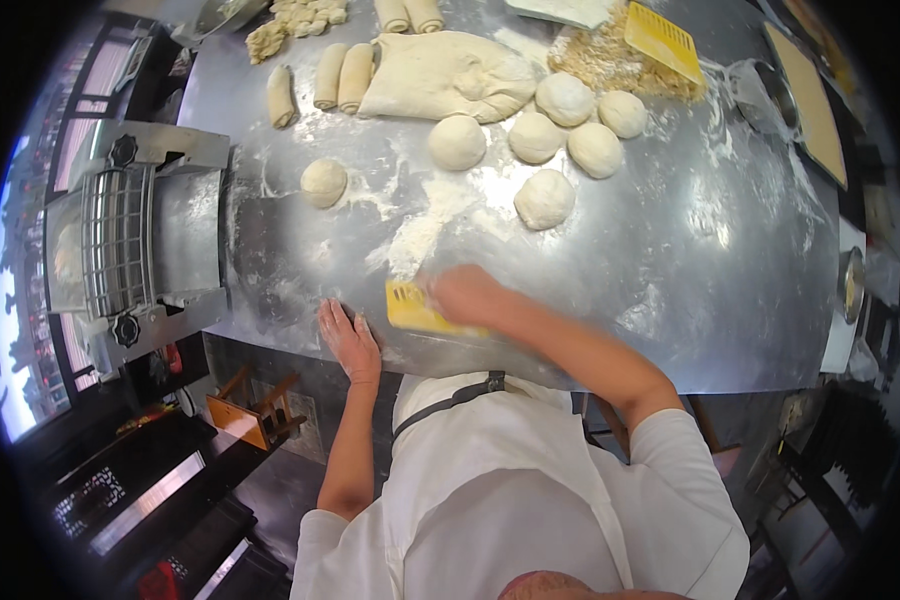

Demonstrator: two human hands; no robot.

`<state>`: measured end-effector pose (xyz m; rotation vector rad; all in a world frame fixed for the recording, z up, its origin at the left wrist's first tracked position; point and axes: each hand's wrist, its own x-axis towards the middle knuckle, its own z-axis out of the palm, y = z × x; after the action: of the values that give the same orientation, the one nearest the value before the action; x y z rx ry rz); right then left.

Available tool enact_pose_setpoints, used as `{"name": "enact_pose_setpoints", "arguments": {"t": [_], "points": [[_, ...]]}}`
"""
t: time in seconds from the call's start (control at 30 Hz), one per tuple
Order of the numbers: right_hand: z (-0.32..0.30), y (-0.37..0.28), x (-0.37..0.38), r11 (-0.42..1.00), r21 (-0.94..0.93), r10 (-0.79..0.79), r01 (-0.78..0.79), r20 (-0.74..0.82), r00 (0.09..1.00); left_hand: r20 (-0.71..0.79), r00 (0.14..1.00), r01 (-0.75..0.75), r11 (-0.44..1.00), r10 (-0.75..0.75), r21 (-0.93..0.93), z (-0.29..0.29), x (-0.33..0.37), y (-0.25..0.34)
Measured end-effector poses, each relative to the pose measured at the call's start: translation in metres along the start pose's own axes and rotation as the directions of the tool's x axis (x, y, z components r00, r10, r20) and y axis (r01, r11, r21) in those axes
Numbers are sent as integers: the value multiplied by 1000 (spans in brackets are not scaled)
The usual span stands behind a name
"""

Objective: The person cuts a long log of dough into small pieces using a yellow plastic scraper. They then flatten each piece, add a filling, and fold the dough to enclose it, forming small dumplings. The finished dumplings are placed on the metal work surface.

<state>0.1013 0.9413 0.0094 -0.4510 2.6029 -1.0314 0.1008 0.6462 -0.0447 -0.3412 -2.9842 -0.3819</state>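
My right hand (pixel 467 293), a little blurred, is closed on a yellow dough scraper (pixel 410 307) held low against the steel table (pixel 660 250) near its front edge. Just beyond the scraper lies a streak of white flour (pixel 425 232). To the left, my left hand (pixel 350 342) rests at the table's edge with its fingers stretched out and nothing in it. Several round dough balls sit farther back, among them a single ball (pixel 323 183) on the left and a floury one (pixel 545 199) nearest my right hand.
A dough roller machine (pixel 120 245) stands at the left end. At the back are a large folded sheet of dough (pixel 440 75), dough rolls (pixel 355 77), dough pieces (pixel 305 18), a crumbly brown heap (pixel 600 60) and another yellow scraper (pixel 664 40). A bowl (pixel 776 95) stands at the right.
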Motion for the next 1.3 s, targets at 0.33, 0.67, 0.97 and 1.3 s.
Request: {"name": "enact_pose_setpoints", "arguments": {"t": [0.33, 0.67, 0.97, 1.3], "points": [[-85, 36, -36, 944, 168, 328, -282, -524, 786, 88, 981, 194, 901, -173, -388, -22, 47, 28], [31, 39, -191, 465, 835, 885, -295, -436, 163, -20, 997, -80, 948, 78, -308, 14, 267, 43], [58, 24, -182, 553, 814, 790, -175, -580, -198, -102, 875, -415, 623, 474, -663, -5, 191, 98], [62, 32, -174, 600, 785, 768, 155, -510, -388, -97, 806, -571, 724, 584, -387, -39, 189, 126]]}}
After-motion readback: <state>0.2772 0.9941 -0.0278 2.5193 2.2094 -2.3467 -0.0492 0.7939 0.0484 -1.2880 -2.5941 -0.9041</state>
